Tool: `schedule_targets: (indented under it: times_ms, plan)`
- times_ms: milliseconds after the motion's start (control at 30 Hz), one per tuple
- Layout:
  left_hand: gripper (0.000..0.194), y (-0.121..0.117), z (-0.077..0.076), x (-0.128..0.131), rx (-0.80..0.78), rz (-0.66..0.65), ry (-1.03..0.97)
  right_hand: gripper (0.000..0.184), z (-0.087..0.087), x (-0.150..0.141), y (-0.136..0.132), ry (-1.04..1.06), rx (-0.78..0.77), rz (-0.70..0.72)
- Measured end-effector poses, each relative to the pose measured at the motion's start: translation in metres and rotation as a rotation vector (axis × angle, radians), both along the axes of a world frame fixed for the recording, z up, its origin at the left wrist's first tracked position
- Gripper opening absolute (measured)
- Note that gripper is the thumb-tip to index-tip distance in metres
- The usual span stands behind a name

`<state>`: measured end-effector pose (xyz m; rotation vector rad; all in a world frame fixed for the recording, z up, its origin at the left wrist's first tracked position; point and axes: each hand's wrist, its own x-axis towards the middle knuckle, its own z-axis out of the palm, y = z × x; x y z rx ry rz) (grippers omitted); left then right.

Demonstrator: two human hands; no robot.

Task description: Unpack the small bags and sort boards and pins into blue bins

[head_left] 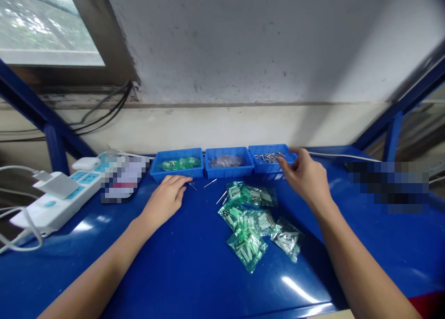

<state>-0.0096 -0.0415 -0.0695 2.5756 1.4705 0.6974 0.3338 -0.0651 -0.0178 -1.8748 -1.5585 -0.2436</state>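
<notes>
My left hand [168, 196] rests on the blue table in front of the left blue bin [176, 173], which holds green plastic pieces. Its fingers are stretched out, with a small metal rivet [192, 186] beside the fingertips. Another rivet [210, 183] lies just to the right. My right hand [308, 175] is at the right end of the right blue bin [269, 169], thumb and fingers apart around its corner. Inside that bin are loose metal rivets [270, 157]. The middle blue bin [229, 171] contains clear plastic material.
Several clear packets [247, 247] of green and metal parts lie mid-table, with loose rivets [221, 197] at their left. At left are a white power strip [57, 210] with chargers and a phone-like item [125, 177]. Blurred dark objects [392, 187] lie at right.
</notes>
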Motion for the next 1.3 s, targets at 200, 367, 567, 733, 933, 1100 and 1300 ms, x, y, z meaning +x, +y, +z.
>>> schedule_targets:
  times_ms: [200, 367, 567, 733, 933, 1100, 1300]
  plan:
    - [0.020, -0.002, -0.004, 0.002, -0.034, 0.031, 0.040, 0.035, -0.014, -0.032, -0.004, 0.062, -0.143, 0.293]
    - [0.017, -0.036, 0.005, 0.023, -0.099, -0.166, -0.129, 0.030, -0.026, -0.090, -0.031, -0.034, -0.145, 0.763]
    - [0.015, -0.069, 0.011, 0.040, -0.199, -0.152, -0.364, 0.016, -0.028, -0.108, -0.047, -0.046, -0.023, 0.949]
    - [0.013, -0.067, 0.011, 0.036, -0.205, -0.110, -0.426, 0.019, -0.028, -0.105, -0.045, -0.064, -0.013, 0.997]
    - [0.008, -0.067, 0.018, 0.040, -0.044, -0.130, -0.358, 0.023, -0.028, -0.104, -0.044, -0.010, 0.000, 0.951]
    - [0.016, -0.066, 0.016, 0.039, -0.059, -0.115, -0.331, 0.022, -0.029, -0.105, -0.044, -0.026, 0.005, 0.945]
    - [0.022, -0.070, 0.020, 0.041, -0.151, -0.170, -0.273, 0.020, -0.018, -0.090, -0.037, -0.125, 0.176, 0.912]
